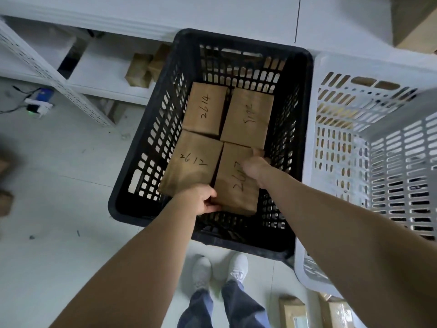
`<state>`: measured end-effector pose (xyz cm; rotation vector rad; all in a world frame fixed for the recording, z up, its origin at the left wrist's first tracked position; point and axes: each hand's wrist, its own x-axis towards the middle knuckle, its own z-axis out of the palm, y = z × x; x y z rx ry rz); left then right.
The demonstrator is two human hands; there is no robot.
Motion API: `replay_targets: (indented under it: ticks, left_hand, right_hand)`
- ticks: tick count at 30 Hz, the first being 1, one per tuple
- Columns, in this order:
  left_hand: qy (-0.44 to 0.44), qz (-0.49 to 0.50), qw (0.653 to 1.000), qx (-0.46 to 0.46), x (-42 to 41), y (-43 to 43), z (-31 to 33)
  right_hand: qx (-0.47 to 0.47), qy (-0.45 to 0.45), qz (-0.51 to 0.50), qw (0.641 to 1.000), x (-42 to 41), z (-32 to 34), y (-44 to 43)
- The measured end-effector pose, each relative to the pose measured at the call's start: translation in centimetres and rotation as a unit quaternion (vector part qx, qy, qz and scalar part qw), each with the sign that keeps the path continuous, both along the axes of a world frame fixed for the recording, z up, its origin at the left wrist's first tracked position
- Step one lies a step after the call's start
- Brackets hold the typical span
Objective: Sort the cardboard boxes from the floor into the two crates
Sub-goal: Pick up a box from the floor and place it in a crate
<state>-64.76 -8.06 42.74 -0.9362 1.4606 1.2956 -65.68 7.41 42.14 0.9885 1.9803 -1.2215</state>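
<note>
While the box (236, 188) sits in the crate (118, 204), near-right corner, your left hand (207, 200) clamps its near corner, your right hand (255, 165) its far edge: likely light, stiff; keep holding opposite edges.

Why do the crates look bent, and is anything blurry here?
Head view: the wide-angle lens bows the black crate and white crate; the white crate's near wall is smeared, the right hand on the held box slightly soft; box numbers are readable under even, glare-free light.
</note>
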Motion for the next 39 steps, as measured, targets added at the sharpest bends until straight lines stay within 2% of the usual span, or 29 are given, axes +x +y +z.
replay_targets:
  ticks: [1,2,3,4,5,6,7,9,14,18,20,25,30,34,39]
  left_hand:
    - [-0.003,0.017,1.000,0.004,-0.1,0.3,-0.2]
    - [-0.006,0.031,0.999,0.008,-0.2,0.6,-0.4]
    - [-0.010,0.044,0.999,0.010,-0.2,0.8,-0.5]
    - [-0.012,0.056,0.998,0.012,-0.1,0.9,-0.7]
    - [-0.009,0.065,0.998,0.012,0.0,1.0,-0.8]
    - [-0.004,0.074,0.997,0.012,0.0,1.0,-0.9]
    - [0.001,0.084,0.996,0.011,-0.1,0.9,-0.9]
    - [0.007,0.088,0.996,0.009,-0.3,0.8,-0.5]
    - [0.032,-0.005,0.999,-0.014,-1.6,1.7,4.1]
    - [0.162,-0.003,0.987,-0.016,-2.9,4.0,8.4]
    - [0.227,-0.009,0.974,0.018,-3.1,5.5,11.0]
    - [0.398,-0.118,0.902,0.121,-1.5,9.5,18.7]
    - [0.472,-0.247,0.803,0.269,3.1,12.2,25.2]
    - [0.501,-0.322,0.717,0.364,7.5,13.2,27.8]
    - [0.454,-0.436,0.628,0.458,16.3,14.2,29.6]
  right_hand:
    - [0.013,-0.029,-0.006,0.999,0.3,0.5,-0.3]
    - [0.023,-0.039,0.052,0.998,0.6,0.4,-0.3]
    - [0.110,-0.068,0.206,0.970,0.7,0.6,-0.6]
    - [0.170,-0.050,0.276,0.945,1.3,1.0,-0.6]
    - [0.156,-0.032,0.239,0.958,1.3,0.5,-0.6]
    - [0.089,-0.007,0.105,0.990,1.0,0.1,-0.2]
    - [0.034,0.011,-0.006,0.999,0.9,0.5,0.2]
    - [0.019,0.031,-0.032,0.999,0.8,1.5,0.3]
    - [0.015,0.081,-0.108,0.991,0.4,5.2,0.7]
    - [-0.039,0.187,-0.163,0.968,1.6,10.1,1.4]
    - [-0.029,0.248,-0.192,0.949,3.0,13.0,1.6]
    - [-0.012,0.366,-0.282,0.887,7.5,19.7,2.9]
    - [0.059,0.452,-0.385,0.803,14.1,25.7,3.8]
    - [0.099,0.483,-0.453,0.743,20.4,28.3,3.7]
    - [0.211,0.472,-0.566,0.642,31.7,30.4,1.3]
